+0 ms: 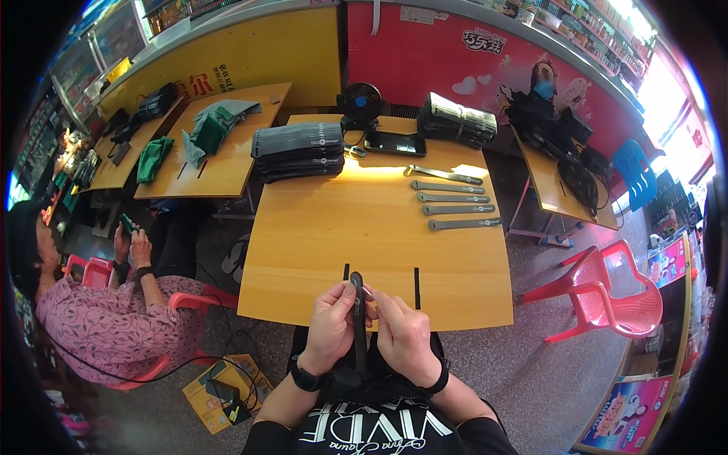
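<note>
A dark grey strap [360,322] with a rounded end stands upright between my hands at the table's near edge. My left hand [331,322] pinches it just below the rounded tip, thumb on its face. My right hand [402,334] is closed beside the strap's right edge, index finger pointing at it. A thin shiny sliver shows at those fingertips, too small to name. The strap's lower end hangs toward my lap. Farther right on the table [326,227], several grey-green straps [459,209] lie flat in a row, one above another.
At the back stand a stack of grey straps [297,144], a tied strap bundle [457,121], a black fan [360,105], a phone [396,143] and scissors [354,152]. A seated co-worker [129,326] is at left. A pink chair [607,296] stands right; cables cross the floor at left.
</note>
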A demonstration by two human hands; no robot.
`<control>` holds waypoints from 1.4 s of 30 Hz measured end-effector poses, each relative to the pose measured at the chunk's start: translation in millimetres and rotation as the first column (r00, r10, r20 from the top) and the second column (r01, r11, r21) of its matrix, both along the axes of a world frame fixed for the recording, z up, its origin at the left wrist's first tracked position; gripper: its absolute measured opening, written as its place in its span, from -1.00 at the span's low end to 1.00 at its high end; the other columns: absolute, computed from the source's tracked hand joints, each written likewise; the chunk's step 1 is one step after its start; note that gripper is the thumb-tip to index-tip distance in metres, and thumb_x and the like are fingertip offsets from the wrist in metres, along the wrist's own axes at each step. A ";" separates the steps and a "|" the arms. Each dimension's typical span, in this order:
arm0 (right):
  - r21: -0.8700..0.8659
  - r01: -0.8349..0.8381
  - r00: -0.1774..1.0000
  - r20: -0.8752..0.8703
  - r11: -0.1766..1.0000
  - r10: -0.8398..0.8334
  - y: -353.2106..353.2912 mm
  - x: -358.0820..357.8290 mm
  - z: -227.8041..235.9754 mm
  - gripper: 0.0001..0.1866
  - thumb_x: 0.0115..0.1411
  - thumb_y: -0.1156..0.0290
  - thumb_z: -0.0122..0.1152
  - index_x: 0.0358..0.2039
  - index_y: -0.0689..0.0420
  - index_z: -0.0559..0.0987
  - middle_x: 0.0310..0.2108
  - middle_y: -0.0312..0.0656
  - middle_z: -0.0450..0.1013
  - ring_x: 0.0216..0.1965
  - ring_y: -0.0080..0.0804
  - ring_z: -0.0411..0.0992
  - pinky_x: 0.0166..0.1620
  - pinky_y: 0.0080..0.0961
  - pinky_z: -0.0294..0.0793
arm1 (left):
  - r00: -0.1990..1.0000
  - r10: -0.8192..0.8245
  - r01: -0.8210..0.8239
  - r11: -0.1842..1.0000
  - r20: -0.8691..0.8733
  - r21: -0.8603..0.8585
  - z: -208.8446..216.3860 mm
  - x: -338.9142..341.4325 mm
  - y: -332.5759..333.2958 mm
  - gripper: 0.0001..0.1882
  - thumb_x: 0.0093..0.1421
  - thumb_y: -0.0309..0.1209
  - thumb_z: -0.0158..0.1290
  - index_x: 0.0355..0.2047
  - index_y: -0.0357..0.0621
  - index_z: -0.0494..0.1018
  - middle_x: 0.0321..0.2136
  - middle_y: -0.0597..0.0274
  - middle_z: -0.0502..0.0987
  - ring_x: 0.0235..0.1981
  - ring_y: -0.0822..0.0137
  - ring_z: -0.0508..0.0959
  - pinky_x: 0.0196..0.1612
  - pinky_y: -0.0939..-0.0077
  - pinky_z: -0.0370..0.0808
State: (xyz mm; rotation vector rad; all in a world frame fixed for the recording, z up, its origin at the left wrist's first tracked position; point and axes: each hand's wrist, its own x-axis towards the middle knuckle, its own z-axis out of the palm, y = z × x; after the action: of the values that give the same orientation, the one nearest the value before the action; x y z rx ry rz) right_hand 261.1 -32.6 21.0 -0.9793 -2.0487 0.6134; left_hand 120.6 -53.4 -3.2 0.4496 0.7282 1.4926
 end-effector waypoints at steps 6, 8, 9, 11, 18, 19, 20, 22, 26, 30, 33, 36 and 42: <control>0.004 0.004 1.000 0.008 1.000 -0.004 5.3 1.2 1.7 -0.56 -0.03 0.72 0.07 -0.06 0.28 0.49 -0.46 -0.05 0.46 -0.51 -0.11 0.49 -0.47 -0.31 0.47 | 1.000 -0.012 0.012 1.000 0.001 0.002 -1.7 0.0 6.4 -0.75 0.40 -0.36 -0.15 -0.22 -0.27 0.47 -0.36 0.19 0.57 -0.47 0.42 0.56 -0.40 0.58 0.49; 0.002 -0.004 1.000 0.012 1.000 0.004 6.4 0.7 2.2 -0.56 -0.03 0.72 0.07 -0.06 0.28 0.49 -0.46 -0.05 0.46 -0.51 -0.11 0.49 -0.46 -0.31 0.47 | 1.000 -0.008 0.008 1.000 -0.005 -0.004 -1.6 -0.6 7.2 -0.75 0.40 -0.37 -0.15 -0.22 -0.27 0.47 -0.36 0.20 0.57 -0.47 0.42 0.56 -0.40 0.58 0.49; -0.005 -0.005 1.000 0.001 1.000 0.006 7.8 -1.3 2.4 -0.56 -0.03 0.72 0.07 -0.06 0.27 0.49 -0.46 -0.06 0.46 -0.50 -0.11 0.49 -0.46 -0.31 0.48 | 1.000 -0.005 0.005 1.000 0.000 0.002 -0.4 -2.3 8.1 -0.75 0.39 -0.37 -0.15 -0.22 -0.26 0.47 -0.37 0.20 0.57 -0.46 0.42 0.56 -0.40 0.58 0.50; -0.012 -0.053 0.998 -0.030 0.999 0.053 6.6 -10.4 1.7 -0.55 -0.03 0.72 0.08 -0.05 0.26 0.49 -0.46 -0.07 0.47 -0.50 -0.12 0.50 -0.46 -0.32 0.48 | 0.999 0.045 -0.045 0.999 -0.016 0.008 -0.5 -9.9 1.8 -0.75 0.39 -0.36 -0.15 -0.22 -0.25 0.47 -0.38 0.21 0.57 -0.46 0.42 0.56 -0.39 0.58 0.50; -0.040 0.002 0.997 -0.072 0.999 -0.005 1.8 0.1 4.3 -0.58 0.02 0.77 -0.01 -0.07 0.28 0.53 -0.41 0.04 0.51 -0.42 -0.08 0.53 -0.37 -0.36 0.50 | 0.995 -0.029 0.030 0.999 -0.094 0.016 -12.1 7.5 5.3 -0.77 0.37 -0.30 -0.07 -0.22 -0.19 0.48 -0.45 0.35 0.53 -0.51 0.53 0.52 -0.44 0.66 0.45; -0.036 -0.019 0.997 -0.080 0.999 0.016 1.2 -0.9 1.4 -0.60 0.04 0.78 -0.02 -0.08 0.30 0.53 -0.42 0.04 0.50 -0.44 -0.10 0.53 -0.38 -0.38 0.50 | 0.998 -0.012 0.013 1.000 -0.066 0.018 -11.8 6.7 2.7 -0.78 0.37 -0.31 -0.07 -0.22 -0.20 0.48 -0.45 0.33 0.53 -0.49 0.53 0.52 -0.42 0.66 0.45; -0.034 -0.031 0.996 -0.084 0.999 0.028 0.8 -2.8 -1.1 -0.63 0.06 0.79 -0.03 -0.10 0.32 0.53 -0.43 0.04 0.50 -0.45 -0.12 0.53 -0.39 -0.40 0.49 | 0.999 -0.003 0.004 1.000 -0.033 0.019 -10.0 5.2 -0.5 -0.78 0.37 -0.32 -0.07 -0.22 -0.21 0.48 -0.46 0.32 0.52 -0.47 0.52 0.52 -0.40 0.66 0.45; -0.059 -0.077 0.989 -0.133 0.995 0.069 0.2 -6.5 -4.2 -0.64 0.07 0.79 -0.03 -0.10 0.34 0.53 -0.43 0.04 0.50 -0.46 -0.14 0.53 -0.40 -0.41 0.49 | 0.999 0.029 -0.029 0.999 -0.017 0.033 -6.0 2.4 -5.2 -0.77 0.37 -0.32 -0.07 -0.22 -0.22 0.48 -0.45 0.33 0.52 -0.47 0.52 0.52 -0.40 0.67 0.45; -0.087 -0.094 0.987 -0.141 0.992 0.082 1.9 -6.1 -0.5 -0.66 0.08 0.80 -0.03 -0.12 0.37 0.52 -0.43 0.04 0.50 -0.48 -0.20 0.53 -0.42 -0.44 0.48 | 1.000 0.013 -0.015 0.998 0.024 0.058 -2.7 0.2 -5.7 -0.76 0.38 -0.31 -0.09 -0.20 -0.23 0.48 -0.43 0.34 0.51 -0.47 0.53 0.51 -0.41 0.67 0.46; -0.083 -0.048 0.994 -0.106 0.995 0.039 5.6 -3.8 7.4 -0.65 0.09 0.80 -0.04 -0.11 0.35 0.52 -0.43 0.03 0.51 -0.48 -0.18 0.53 -0.42 -0.44 0.48 | 0.998 -0.018 0.014 0.998 0.065 0.065 0.3 2.0 2.2 -0.76 0.37 -0.31 -0.08 -0.20 -0.23 0.48 -0.43 0.32 0.52 -0.47 0.52 0.52 -0.41 0.67 0.45; -0.116 -0.043 0.985 -0.172 0.992 0.023 9.4 -2.7 6.1 -0.62 0.08 0.79 -0.05 -0.09 0.28 0.54 -0.39 0.03 0.53 -0.40 -0.15 0.57 -0.37 -0.40 0.52 | 0.998 -0.018 0.018 1.000 -0.052 0.003 7.2 2.5 6.7 -0.77 0.37 -0.32 -0.09 -0.20 -0.19 0.49 -0.41 0.29 0.56 -0.43 0.45 0.56 -0.38 0.59 0.45; -0.044 -0.110 0.981 -0.165 0.993 0.101 9.5 -7.6 7.7 -0.53 -0.01 0.80 0.00 -0.04 0.23 0.52 -0.42 0.00 0.52 -0.41 -0.13 0.56 -0.36 -0.36 0.53 | 0.999 0.036 -0.036 0.999 0.009 -0.015 11.1 -5.2 -0.5 -0.78 0.39 -0.34 -0.13 -0.20 -0.17 0.48 -0.39 0.30 0.56 -0.43 0.45 0.56 -0.37 0.59 0.49; -0.003 -0.054 0.993 -0.101 0.999 0.054 14.1 -4.4 9.4 -0.58 -0.01 0.75 0.06 -0.08 0.28 0.51 -0.44 -0.05 0.50 -0.46 -0.13 0.53 -0.43 -0.36 0.51 | 0.998 -0.026 0.023 0.999 0.062 0.035 3.1 -7.6 8.8 -0.77 0.38 -0.36 -0.12 -0.19 -0.26 0.46 -0.35 0.19 0.55 -0.43 0.37 0.56 -0.39 0.53 0.49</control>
State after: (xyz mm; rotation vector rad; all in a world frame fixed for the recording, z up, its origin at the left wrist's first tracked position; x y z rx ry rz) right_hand 256.7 -18.6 30.5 -0.8806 -1.9901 0.6839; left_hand 113.0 -44.6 -0.1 0.4351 0.6468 1.4915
